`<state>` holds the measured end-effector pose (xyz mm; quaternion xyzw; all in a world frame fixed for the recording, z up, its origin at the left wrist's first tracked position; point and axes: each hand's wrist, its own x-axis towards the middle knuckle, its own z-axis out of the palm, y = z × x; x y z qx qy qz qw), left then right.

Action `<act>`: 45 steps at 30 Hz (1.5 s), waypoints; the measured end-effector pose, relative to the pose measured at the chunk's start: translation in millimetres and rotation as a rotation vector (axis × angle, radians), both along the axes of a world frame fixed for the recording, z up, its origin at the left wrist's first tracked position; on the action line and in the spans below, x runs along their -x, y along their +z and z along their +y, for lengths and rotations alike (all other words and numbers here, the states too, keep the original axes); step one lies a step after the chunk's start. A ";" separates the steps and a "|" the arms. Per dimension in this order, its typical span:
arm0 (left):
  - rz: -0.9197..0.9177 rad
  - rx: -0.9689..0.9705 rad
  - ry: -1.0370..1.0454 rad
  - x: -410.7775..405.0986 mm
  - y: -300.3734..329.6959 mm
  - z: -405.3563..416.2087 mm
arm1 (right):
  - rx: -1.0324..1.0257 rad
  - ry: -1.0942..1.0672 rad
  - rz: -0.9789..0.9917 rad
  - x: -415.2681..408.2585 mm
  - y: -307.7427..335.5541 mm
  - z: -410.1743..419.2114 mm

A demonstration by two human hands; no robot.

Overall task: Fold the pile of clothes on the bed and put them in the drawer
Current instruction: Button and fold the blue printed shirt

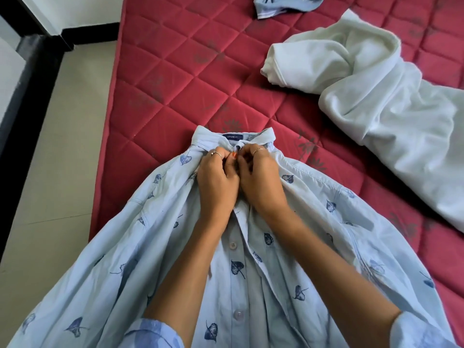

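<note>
1. Head view: shirt, pale blue with leaf print, spread face-up on the bed, collar away from the camera, lower part hanging over the near edge.
2. Left hand and right hand side by side, touching, just below the collar, fingers curled, pinching the shirt's front edges at the top.
3. White garment crumpled on the bed's right side, well apart from the shirt.
4. Blue cloth at the far edge.
</note>
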<state>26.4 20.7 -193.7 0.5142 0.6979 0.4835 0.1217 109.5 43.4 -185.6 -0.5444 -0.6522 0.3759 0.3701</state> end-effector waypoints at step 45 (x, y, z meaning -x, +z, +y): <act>-0.202 0.208 -0.036 6.9 10.7 0.4 | -0.144 0.016 -0.108 0.6 1.7 -4.3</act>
